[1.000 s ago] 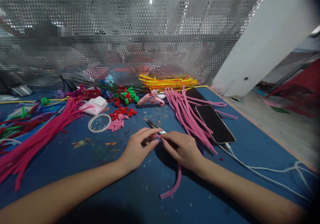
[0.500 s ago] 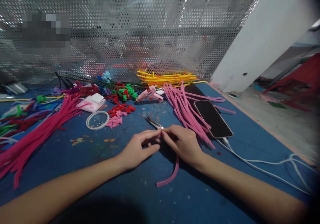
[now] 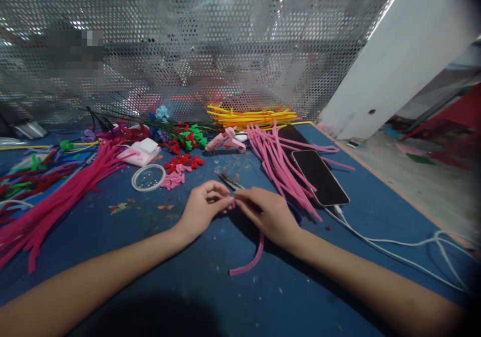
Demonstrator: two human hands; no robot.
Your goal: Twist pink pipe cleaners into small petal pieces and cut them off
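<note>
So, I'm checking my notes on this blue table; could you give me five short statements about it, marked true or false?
1. A long, fuzzy pink strip trails out below the bare right hand. True.
2. The bare left hand lies flat, fingers spread. False: its fingers are curled, close to the right hand's fingertips.
3. A pink plastic glue gun lies beyond the hands. True.
4. The rectangular, black-screened phone lies left of both hands. False: it lies to their right.
5. Thin, bright yellow stems lie near the perforated grey metal screen. True.
</note>
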